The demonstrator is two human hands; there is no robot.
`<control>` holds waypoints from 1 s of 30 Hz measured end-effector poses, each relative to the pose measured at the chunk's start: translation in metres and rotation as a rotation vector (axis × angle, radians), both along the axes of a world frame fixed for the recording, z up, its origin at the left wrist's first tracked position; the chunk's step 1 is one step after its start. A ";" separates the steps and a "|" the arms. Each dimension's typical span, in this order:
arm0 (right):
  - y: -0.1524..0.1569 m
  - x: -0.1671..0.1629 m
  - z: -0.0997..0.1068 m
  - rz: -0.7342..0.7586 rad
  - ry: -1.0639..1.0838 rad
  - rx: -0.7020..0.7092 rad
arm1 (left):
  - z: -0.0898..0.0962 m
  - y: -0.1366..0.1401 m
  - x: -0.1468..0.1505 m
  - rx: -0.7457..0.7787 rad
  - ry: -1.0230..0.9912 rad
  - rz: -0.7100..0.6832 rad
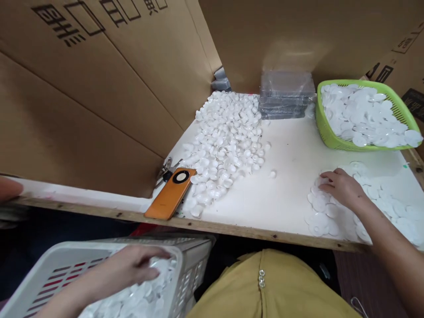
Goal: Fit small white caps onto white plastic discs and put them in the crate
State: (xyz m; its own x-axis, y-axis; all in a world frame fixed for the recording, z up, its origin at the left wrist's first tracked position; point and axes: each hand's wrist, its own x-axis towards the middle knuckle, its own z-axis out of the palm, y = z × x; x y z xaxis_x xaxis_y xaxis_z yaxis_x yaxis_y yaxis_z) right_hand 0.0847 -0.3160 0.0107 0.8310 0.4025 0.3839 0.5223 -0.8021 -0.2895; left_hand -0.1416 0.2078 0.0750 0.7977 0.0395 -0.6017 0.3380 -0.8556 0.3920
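My right hand (342, 187) reaches down to the thin white round discs (320, 223) on the right of the table. Its thumb and forefinger close on the edge of a disc there. Over the pale grey plastic basket (183, 260) at lower left is my left hand (141, 263). Its fingers are bent, with a gap between them and the thumb, and nothing held shows in it. White pieces (145, 293) fill the bottom of that basket. A heap of small white cup-like pieces (225, 137) covers the table's middle left.
A green basket (326, 139) full of white discs stands at back right. Wrapped grey flat blocks (286, 95) are stacked beside it. An orange phone (170, 194) and keys (167, 168) lie near the front edge. Cardboard sheets (82, 110) wall the table's left and back.
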 end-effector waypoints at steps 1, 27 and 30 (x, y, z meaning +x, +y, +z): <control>-0.006 0.000 -0.004 0.002 0.001 0.004 | -0.001 0.015 -0.013 0.111 0.065 0.031; 0.106 -0.049 0.011 0.089 1.050 0.719 | -0.073 -0.207 0.147 -0.332 -0.588 -0.282; 0.120 -0.046 0.006 0.053 1.081 0.715 | -0.074 -0.208 0.149 -0.306 -0.567 -0.275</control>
